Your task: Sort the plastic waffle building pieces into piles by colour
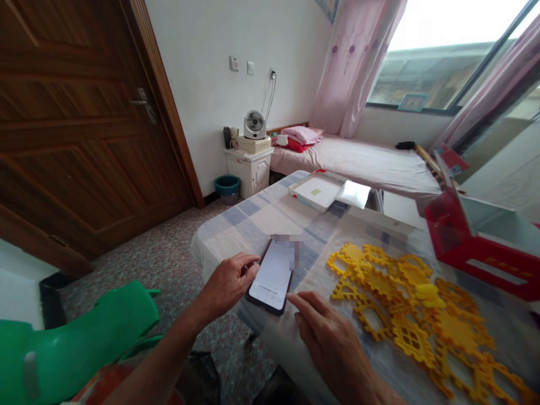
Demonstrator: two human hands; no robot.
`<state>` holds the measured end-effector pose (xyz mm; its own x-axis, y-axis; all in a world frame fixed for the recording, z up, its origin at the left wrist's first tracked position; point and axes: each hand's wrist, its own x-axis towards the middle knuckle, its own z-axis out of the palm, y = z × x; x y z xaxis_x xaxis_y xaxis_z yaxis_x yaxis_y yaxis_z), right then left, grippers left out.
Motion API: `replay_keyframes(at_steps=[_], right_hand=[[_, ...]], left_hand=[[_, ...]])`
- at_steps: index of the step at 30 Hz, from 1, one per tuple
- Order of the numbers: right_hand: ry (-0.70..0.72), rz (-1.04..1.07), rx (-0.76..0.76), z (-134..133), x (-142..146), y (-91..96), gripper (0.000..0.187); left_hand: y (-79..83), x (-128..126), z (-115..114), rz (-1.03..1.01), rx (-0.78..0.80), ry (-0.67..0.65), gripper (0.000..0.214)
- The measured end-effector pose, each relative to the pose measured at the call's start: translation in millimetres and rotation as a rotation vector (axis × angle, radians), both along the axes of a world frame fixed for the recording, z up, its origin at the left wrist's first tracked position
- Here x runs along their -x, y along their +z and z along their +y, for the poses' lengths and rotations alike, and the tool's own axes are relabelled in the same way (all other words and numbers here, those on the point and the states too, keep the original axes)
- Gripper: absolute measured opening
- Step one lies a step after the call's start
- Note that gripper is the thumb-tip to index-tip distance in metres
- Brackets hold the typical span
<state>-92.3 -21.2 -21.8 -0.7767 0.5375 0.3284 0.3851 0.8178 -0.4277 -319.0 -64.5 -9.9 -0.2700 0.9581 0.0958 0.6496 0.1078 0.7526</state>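
Observation:
A dark-edged smartphone [270, 278] with a lit, mostly white screen is at the near edge of the cloth-covered table; part of it is blurred out. My left hand [230, 281] grips its left edge, with bent fingers and the thumb at the rim. To the phone's right, my right hand [323, 326] rests low over the cloth. Its index finger stretches to the lower right corner of the phone, and its other fingers are loosely bent and hold nothing. Yellow plastic interlocking pieces [382, 281] lie spread in a heap beyond the right hand.
A checked tablecloth [236, 225] covers the table. At its far side are a shallow white box lid [316, 188] and a silvery packet [353, 194]. An open red box [476, 242] stands at the right. A green plastic chair [84, 337] is at my left.

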Motion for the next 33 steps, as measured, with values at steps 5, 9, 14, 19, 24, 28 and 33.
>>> replay_keyframes(at_steps=[5,9,14,19,24,28,33], right_hand=[[-0.01,-0.054,-0.05,0.2,-0.7,0.1,0.038],[0.005,-0.096,-0.068,1.5,0.9,1.5,0.039],[0.022,-0.138,-0.121,2.0,3.3,-0.3,0.041],[0.031,-0.167,-0.227,1.6,5.2,-3.6,0.042],[0.009,-0.125,-0.184,2.3,6.1,-2.8,0.04],[-0.105,0.026,0.105,3.8,5.1,0.3,0.042],[-0.218,0.127,0.554,8.5,4.5,3.9,0.045]], left_hand=[[1.2,0.1,-0.4,0.052,-0.002,-0.007,0.033],[-0.3,1.4,-0.1,0.064,0.002,-0.017,0.033],[-0.3,2.1,0.3,0.064,0.007,-0.021,0.033],[0.4,1.8,0.5,0.048,0.018,-0.021,0.033],[1.9,1.3,0.9,0.062,0.027,-0.022,0.033],[3.6,0.7,0.5,0.042,0.031,-0.034,0.032],[2.0,0.9,0.2,-0.036,0.034,-0.022,0.032]])
